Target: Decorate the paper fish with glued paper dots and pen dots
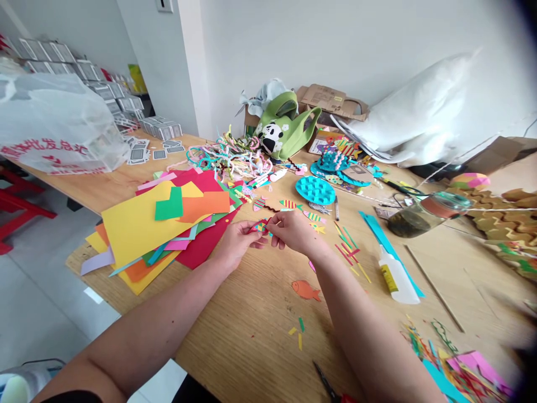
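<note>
Between my two hands, above the middle of the table, is a small red paper fish (260, 226) with blue, yellow and green pieces on it. My left hand (239, 242) pinches its left side. The fingers of my right hand (289, 230) are closed at its right end; whether they also hold a small strip is hidden. Just beyond my hands lie striped paper fish (291, 205) and a round blue paper piece with cut-outs (315, 190). An orange paper fish (306, 290) rests nearer to me, with a few short green and yellow strips (300, 330) below it.
Coloured paper sheets (134, 224) are piled at left. At right are thin paper strips (352, 252), a glue bottle (397, 277), a wooden stick (434, 288) and a glass jar (428, 215). Scissors (325, 380) lie at the front edge. Pipe cleaners (230, 157) and a green bag (287, 126) stand behind.
</note>
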`<state>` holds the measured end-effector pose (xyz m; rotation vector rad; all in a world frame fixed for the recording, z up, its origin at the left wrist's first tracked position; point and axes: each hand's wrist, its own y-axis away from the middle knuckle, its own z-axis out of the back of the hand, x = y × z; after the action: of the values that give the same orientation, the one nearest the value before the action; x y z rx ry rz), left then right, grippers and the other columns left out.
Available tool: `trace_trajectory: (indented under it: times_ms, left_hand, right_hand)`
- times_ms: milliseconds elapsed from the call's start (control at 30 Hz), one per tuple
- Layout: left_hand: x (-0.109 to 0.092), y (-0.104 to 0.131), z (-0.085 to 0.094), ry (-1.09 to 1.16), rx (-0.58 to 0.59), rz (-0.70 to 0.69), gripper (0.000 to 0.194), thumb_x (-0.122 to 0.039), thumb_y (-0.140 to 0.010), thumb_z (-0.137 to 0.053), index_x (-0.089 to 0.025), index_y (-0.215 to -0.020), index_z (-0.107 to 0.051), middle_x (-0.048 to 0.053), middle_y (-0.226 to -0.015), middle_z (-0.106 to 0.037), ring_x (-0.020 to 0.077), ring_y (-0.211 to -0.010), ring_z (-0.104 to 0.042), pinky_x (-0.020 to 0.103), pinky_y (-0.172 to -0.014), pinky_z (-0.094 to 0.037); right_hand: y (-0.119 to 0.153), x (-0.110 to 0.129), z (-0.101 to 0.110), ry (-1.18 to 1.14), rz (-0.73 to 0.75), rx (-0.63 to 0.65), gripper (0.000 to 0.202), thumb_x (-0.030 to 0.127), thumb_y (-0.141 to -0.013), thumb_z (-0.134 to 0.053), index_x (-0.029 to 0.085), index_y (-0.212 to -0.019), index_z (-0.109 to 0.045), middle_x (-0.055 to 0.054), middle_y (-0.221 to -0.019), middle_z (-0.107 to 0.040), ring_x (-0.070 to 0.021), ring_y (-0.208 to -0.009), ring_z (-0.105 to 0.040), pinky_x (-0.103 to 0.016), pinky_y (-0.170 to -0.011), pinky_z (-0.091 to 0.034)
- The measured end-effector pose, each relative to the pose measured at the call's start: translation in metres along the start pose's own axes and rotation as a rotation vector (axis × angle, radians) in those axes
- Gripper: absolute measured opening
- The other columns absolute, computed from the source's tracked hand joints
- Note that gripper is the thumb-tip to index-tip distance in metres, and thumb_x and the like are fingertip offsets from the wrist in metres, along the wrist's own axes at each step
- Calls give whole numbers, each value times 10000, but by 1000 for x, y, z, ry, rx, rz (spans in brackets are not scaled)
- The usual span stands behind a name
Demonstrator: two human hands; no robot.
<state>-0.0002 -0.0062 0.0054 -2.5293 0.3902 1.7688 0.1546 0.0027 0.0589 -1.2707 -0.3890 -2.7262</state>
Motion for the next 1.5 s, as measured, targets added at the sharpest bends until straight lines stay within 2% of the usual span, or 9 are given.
trace_trajectory:
  times_ms: [367, 667, 933, 1067, 1133, 1267, 1333, 1400, 1500]
  left_hand:
    - [3, -1, 1, 16, 24, 62, 194, -181, -636, -764, -108, -810, -720, 69, -716, -718, 177, -643, -695, 290, -625, -555]
    - [1, 2, 0, -42, 32, 34, 248, -292, -639, -790, -107, -787, -717, 75, -709, -715, 175, -643, -681, 286, -617, -549]
    - [1, 1, -1, -95, -20, -4, 222, -315, -655, -786, -115, -706, -703, 53, -656, -693, 133, -554, -635, 246, -552, -520]
    - [1, -1, -1, -92, -61, 3, 212, -311, -651, -797, -125, -688, -703, 38, -636, -683, 125, -526, -623, 238, -526, -517]
    - [2, -1, -2, -86, -75, 10, 216, -315, -646, -802, -127, -690, -704, 30, -613, -671, 125, -513, -618, 240, -515, -519]
    - [1, 0, -2, -81, -81, 28, 214, -303, -635, -801, -118, -687, -706, 41, -628, -680, 126, -515, -620, 235, -505, -516]
    - [1, 0, -1, -80, -75, 38, 209, -295, -637, -795, -112, -687, -708, 49, -632, -683, 125, -516, -620, 232, -504, -513]
    - [0, 1, -1, -80, -69, 45, 208, -291, -640, -796, -109, -691, -709, 53, -632, -683, 124, -519, -620, 231, -506, -512]
    - [0, 2, -2, -75, -64, 54, 198, -278, -640, -801, -110, -688, -707, 52, -631, -680, 125, -521, -623, 228, -505, -510]
  right_hand:
    - [2, 5, -2, 38, -36, 25, 148, 114, -784, -520, 173, -657, -568, 24, -470, -614, -92, -366, -542, -177, -373, -394]
    - [2, 5, -5, 84, -24, 6, 138, 123, -765, -541, 178, -639, -553, 11, -489, -635, -94, -372, -556, -173, -367, -389]
    - [3, 5, -5, 81, -18, 23, 144, 126, -751, -560, 181, -617, -564, 9, -491, -642, -97, -376, -562, -184, -383, -395]
    - [3, 4, 0, 97, -12, 38, 185, 185, -803, -530, 175, -626, -583, -5, -498, -643, -102, -380, -553, -206, -413, -400]
    - [2, 2, 3, 123, -11, -23, 208, 221, -828, -518, 171, -644, -599, -12, -513, -645, -102, -401, -548, -214, -437, -390]
    - [-4, -8, 6, 140, 44, -250, 220, 355, -819, -597, 164, -721, -643, -19, -633, -656, -105, -537, -544, -225, -495, -351]
    - [-8, -15, 5, 81, 66, -201, 280, 442, -769, -655, 162, -752, -662, -3, -647, -628, -105, -565, -514, -230, -502, -331]
    - [-13, -22, 2, -2, 56, -80, 337, 495, -714, -687, 159, -737, -661, 27, -598, -569, -95, -539, -459, -232, -488, -299]
    - [-18, -28, -2, -94, 49, 4, 358, 504, -658, -710, 159, -666, -615, 56, -546, -496, -81, -511, -397, -233, -475, -261]
